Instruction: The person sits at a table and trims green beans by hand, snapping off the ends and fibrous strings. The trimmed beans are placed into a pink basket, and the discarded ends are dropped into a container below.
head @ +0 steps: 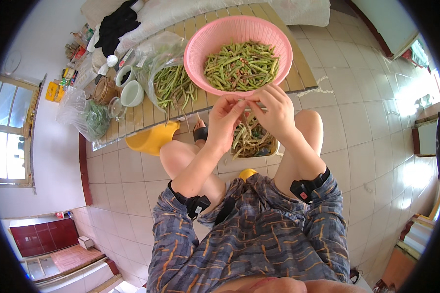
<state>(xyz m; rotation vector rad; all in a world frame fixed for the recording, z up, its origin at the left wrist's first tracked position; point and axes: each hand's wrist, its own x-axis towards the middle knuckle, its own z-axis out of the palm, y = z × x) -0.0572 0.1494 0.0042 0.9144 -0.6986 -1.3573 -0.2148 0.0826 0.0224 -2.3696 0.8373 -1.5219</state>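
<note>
My left hand (pixel 225 115) and my right hand (pixel 273 108) meet just in front of the pink basket's near rim. Their fingertips pinch a bean pod, mostly hidden by the fingers; a withered brownish length (pixel 246 122) hangs below them. A pink plastic basket (pixel 194 60) on the table holds green bean pieces (pixel 242 67) with some reddish-brown beans among them. Under my hands, between my knees, a pale bin (pixel 277 148) contains dry pods and scraps (pixel 253 141). To the left, long whole beans (pixel 172 86) spill from a clear plastic bag (pixel 152 82).
The slatted wooden table (pixel 300 69) also bears a pale green bowl (pixel 132 93), a glass jar (pixel 116 108) and a bag of leafy greens (pixel 97 119). A yellow plastic stool (pixel 154 139) stands partly under its near edge. Tiled floor (pixel 366 124) lies at the right.
</note>
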